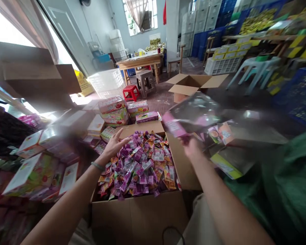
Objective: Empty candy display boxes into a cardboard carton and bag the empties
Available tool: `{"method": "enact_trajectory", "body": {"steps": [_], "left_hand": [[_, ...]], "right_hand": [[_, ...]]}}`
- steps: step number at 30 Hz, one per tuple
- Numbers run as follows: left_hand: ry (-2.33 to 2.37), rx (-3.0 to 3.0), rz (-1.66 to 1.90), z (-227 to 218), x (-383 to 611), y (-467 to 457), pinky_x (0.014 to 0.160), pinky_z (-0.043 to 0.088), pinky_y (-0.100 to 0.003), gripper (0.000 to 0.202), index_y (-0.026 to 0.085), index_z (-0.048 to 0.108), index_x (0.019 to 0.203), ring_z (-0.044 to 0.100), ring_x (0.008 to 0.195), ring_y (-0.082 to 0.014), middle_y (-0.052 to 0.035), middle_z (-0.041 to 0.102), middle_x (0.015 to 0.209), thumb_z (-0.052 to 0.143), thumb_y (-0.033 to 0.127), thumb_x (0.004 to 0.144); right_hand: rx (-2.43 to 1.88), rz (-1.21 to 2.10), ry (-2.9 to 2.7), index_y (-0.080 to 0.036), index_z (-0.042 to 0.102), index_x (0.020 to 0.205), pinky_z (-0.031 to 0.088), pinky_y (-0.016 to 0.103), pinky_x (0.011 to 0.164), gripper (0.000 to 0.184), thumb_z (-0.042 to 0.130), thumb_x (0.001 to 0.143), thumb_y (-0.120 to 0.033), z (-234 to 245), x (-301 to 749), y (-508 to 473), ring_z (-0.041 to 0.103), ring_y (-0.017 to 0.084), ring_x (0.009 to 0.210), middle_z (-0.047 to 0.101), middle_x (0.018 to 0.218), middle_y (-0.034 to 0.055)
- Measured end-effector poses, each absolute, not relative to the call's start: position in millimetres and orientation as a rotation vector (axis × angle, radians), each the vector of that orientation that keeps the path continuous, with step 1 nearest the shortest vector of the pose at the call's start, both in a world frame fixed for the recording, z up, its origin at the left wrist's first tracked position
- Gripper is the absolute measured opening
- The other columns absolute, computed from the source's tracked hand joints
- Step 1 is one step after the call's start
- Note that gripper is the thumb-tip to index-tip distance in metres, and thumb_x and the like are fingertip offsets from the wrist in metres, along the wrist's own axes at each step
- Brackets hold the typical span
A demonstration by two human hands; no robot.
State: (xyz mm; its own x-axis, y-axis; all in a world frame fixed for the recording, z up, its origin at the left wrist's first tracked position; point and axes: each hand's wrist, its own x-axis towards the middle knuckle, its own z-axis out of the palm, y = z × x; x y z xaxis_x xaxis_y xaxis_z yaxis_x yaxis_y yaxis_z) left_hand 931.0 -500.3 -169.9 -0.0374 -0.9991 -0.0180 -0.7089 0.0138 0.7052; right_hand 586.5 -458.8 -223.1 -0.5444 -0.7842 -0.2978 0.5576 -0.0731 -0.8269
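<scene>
A large open cardboard box (137,217) is filled with a heap of small purple, orange and silver wrapped packets (135,166). My left hand (114,144) hovers with its fingers spread over the box's far left corner, holding nothing. My right hand (191,148) is raised over the right flap and grips the lower edge of a clear plastic bag with a pink label (191,115). The motion blurs this bag, and its contents cannot be made out.
Printed product cartons (112,109) are stacked beyond the box, and more (35,173) lie to the left. Green sacking (288,180) and flattened cartons (232,160) are on the right. Farther off stand an open carton (191,85), a red stool (131,92), a wooden table (140,61) and blue crates (298,95).
</scene>
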Motion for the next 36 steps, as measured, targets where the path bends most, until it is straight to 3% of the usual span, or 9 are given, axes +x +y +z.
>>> {"method": "enact_trajectory", "body": {"steps": [5,7,9,13,17,21,27,31,36], "left_hand": [[-2.354,1.909,-0.277,-203,936,-534,0.121,0.017,-0.066,0.097,0.03,0.035,0.162,0.01,0.157,-0.0454,-0.0164,0.015,0.172,0.067,0.069,0.08],[-2.451,1.945,-0.334,-221,940,-544,0.119,0.021,-0.066,0.087,0.031,0.039,0.16,0.017,0.155,-0.0451,-0.0146,0.025,0.17,0.065,0.064,0.084],[-2.444,2.011,-0.395,-241,952,-543,0.117,0.03,-0.059,0.072,0.028,0.046,0.155,0.036,0.148,-0.0415,-0.0147,0.044,0.16,0.06,0.054,0.089],[-2.287,2.165,-0.353,-272,988,-513,0.109,0.042,-0.044,0.055,0.016,0.049,0.147,0.057,0.128,-0.0324,-0.0189,0.062,0.136,0.045,0.03,0.094],[-2.137,2.308,-0.269,-284,1014,-485,0.101,0.047,-0.044,0.054,0.016,0.049,0.146,0.059,0.122,-0.0341,-0.0204,0.06,0.131,0.041,0.033,0.096],[-2.084,2.369,-0.232,-284,1021,-487,0.1,0.048,-0.048,0.05,0.023,0.056,0.142,0.051,0.13,-0.0378,-0.0187,0.051,0.144,0.046,0.037,0.094],[-2.094,2.228,-0.307,-298,1010,-513,0.117,0.031,-0.06,0.07,0.026,0.033,0.162,0.026,0.153,-0.0407,-0.0194,0.021,0.17,0.043,0.054,0.098],[-2.192,2.252,-0.343,-325,984,-520,0.118,0.017,-0.072,0.071,0.033,0.026,0.165,0.019,0.156,-0.0418,-0.0147,0.021,0.171,0.044,0.05,0.099],[-2.152,2.292,-0.138,-365,971,-519,0.122,0.011,-0.067,0.071,0.032,0.033,0.163,0.021,0.155,-0.0383,-0.0128,0.024,0.171,0.051,0.047,0.097]], "right_hand": [[-0.517,-1.732,1.698,-0.017,0.061,0.12,0.056,0.027,0.068,0.038,0.048,0.097,-0.045,-244,572,-430,0.069,0.015,0.078,0.071,0.111,0.0102],[-1.127,-1.548,1.778,-0.017,0.058,0.135,0.056,0.041,0.093,0.057,0.057,0.092,-0.054,-255,611,-413,0.067,0.026,0.108,0.065,0.132,0.0161],[-1.729,-1.27,1.675,-0.019,0.054,0.145,0.042,0.053,0.114,0.066,0.062,0.09,-0.056,-261,662,-402,0.052,0.034,0.135,0.054,0.148,0.0186],[-2.418,-0.697,1.408,-0.031,0.05,0.152,0.017,0.067,0.123,0.064,0.064,0.092,-0.05,-261,760,-413,0.018,0.041,0.155,0.027,0.169,0.0099],[-2.572,-0.262,1.293,-0.024,0.051,0.151,-0.001,0.073,0.122,0.066,0.062,0.092,-0.051,-273,815,-457,0.002,0.044,0.157,0.019,0.171,0.0091],[-2.446,-0.092,1.464,-0.023,0.062,0.141,-0.006,0.079,0.117,0.061,0.051,0.095,-0.061,-304,802,-482,-0.001,0.044,0.157,0.033,0.167,0.0108],[-2.261,-0.2,1.718,-0.027,0.062,0.14,-0.003,0.082,0.114,0.056,0.056,0.094,-0.058,-326,728,-496,0.008,0.045,0.155,0.04,0.163,0.0102],[-2.154,-0.221,1.828,-0.027,0.059,0.144,0.005,0.08,0.116,0.055,0.053,0.096,-0.054,-344,707,-503,0.014,0.046,0.154,0.038,0.163,0.0125],[-2.221,-0.37,1.878,-0.025,0.059,0.145,0.012,0.07,0.122,0.055,0.053,0.096,-0.052,-375,702,-500,0.014,0.046,0.153,0.038,0.161,0.0131]]}}
